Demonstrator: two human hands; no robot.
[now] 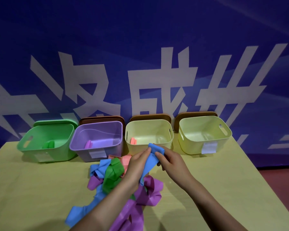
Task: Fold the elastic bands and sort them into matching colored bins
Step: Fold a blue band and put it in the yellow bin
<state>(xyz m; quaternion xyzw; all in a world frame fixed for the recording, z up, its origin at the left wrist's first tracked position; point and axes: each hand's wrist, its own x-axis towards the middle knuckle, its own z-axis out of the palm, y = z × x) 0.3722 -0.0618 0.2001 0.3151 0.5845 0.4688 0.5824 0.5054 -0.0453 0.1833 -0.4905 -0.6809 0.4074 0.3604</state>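
Note:
Both my hands hold one blue elastic band [153,155] above the table, in front of the third bin. My left hand [137,165] pinches its upper left part; my right hand [169,160] grips the folded top end, and the rest of the band hangs down between them. Below lies a tangled pile of bands [117,177] in blue, green, purple and pink. Along the back stand a green bin [40,152] with a folded green band, a purple bin [83,151] with a purple band, a pale yellow bin [163,144] with a pink band, and another pale yellow bin [190,147].
The bins sit in a row at the far edge of the yellow-green table [32,189], each with a lid leaning behind it. A blue banner with large white characters [157,89] hangs behind. The table's right edge [257,172] drops to a reddish floor.

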